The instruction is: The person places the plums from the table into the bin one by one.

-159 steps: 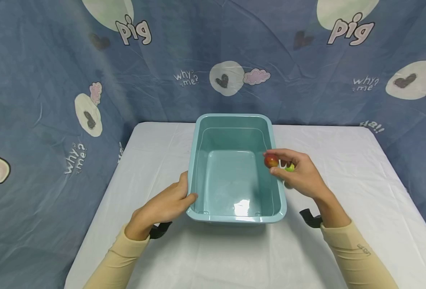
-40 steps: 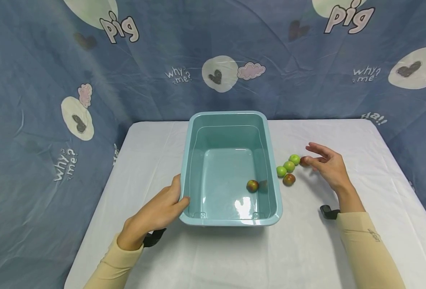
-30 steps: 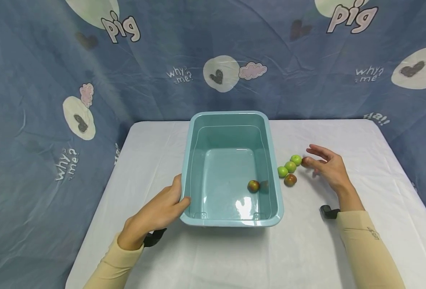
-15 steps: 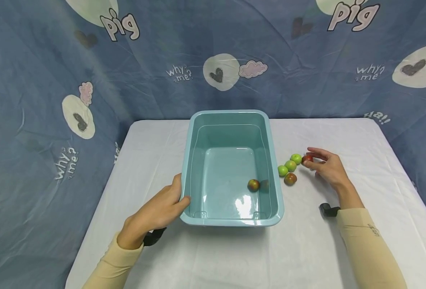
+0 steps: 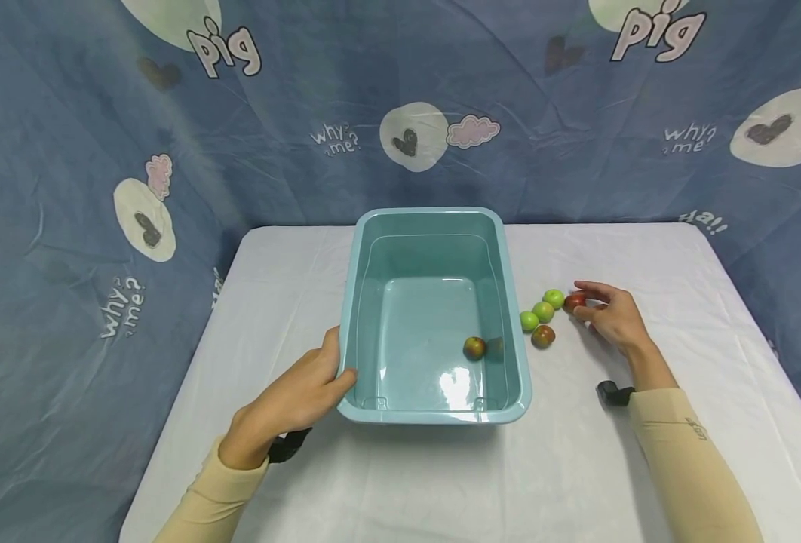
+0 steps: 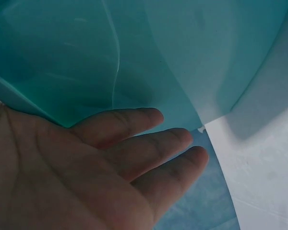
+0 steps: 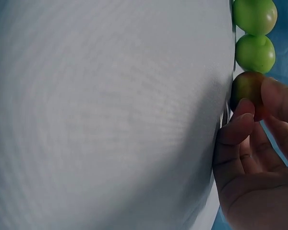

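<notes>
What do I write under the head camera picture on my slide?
Left grip holds a teal tub with one fruit inside, while right grip pinches a red fruit beside green fruits.

Bin (image 5: 434, 416) on table (image 5: 373, 490), one fruit (image 5: 474, 348) inside, five others (image 5: 543, 312) to the bin's right.

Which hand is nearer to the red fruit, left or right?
Right: the right hand has its fingertips on the red fruit. The left hand is across the tub, gripping its left side.

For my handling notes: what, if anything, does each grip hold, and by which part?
Left grip: teal basin, by its left rim. Right grip: reddish fruit, pinched at its sides.
</notes>
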A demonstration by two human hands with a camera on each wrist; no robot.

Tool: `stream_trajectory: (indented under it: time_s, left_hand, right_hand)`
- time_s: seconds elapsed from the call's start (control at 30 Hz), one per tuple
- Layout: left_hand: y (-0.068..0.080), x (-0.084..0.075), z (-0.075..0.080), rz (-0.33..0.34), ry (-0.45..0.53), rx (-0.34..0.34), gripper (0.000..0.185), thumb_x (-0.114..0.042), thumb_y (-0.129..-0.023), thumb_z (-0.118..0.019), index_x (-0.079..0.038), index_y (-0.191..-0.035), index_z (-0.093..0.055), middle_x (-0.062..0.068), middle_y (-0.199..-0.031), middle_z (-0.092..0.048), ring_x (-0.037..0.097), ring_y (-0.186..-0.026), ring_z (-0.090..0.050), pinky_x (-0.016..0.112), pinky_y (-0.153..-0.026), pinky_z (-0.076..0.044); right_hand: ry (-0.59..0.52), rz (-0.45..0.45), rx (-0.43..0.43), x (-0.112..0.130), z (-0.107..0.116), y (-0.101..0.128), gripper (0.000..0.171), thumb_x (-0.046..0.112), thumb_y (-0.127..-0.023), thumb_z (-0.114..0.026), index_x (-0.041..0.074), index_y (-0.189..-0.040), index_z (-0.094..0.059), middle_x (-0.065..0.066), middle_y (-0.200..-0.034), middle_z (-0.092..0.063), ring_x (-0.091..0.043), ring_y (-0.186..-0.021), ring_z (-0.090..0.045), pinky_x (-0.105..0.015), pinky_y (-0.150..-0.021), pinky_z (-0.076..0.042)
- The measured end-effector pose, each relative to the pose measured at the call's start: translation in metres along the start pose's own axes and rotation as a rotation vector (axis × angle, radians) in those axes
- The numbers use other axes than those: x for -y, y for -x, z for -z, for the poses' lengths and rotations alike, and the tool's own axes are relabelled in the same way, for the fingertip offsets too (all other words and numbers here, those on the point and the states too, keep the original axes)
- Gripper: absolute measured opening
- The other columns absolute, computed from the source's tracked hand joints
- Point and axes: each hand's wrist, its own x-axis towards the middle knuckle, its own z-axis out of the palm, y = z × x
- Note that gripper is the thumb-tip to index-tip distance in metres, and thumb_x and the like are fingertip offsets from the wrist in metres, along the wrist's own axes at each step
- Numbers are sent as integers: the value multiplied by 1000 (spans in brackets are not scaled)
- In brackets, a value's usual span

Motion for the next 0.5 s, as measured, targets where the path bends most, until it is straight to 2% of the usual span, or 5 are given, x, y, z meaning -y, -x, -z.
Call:
stream_trajectory:
  time_s: [0.27,0.5]
  left_hand:
    - [0,-1,0,-1,4,-2,66,-5,-98,-46,-7,-156,-15,7,-120,-65,23,-108,-63,46,-95,-45]
    - [0,-1,0,1,4,-7,67,-5,-97,-46,-5,-157,-14,9,-123,-63,29,-113,-62,48,-96,-44]
  right_hand:
    - [-37,-4,-17,1,1,2,59,6,-95,-65,5,-151,-47,-23,-141,-54,-17,-89,-60,-28,-65,-53]
    - [-72,22,-26,9,3,6,57,8,-97,-66,2,-151,-46,-24,-141,-53,-18,-91,-60,-30,-64,-54]
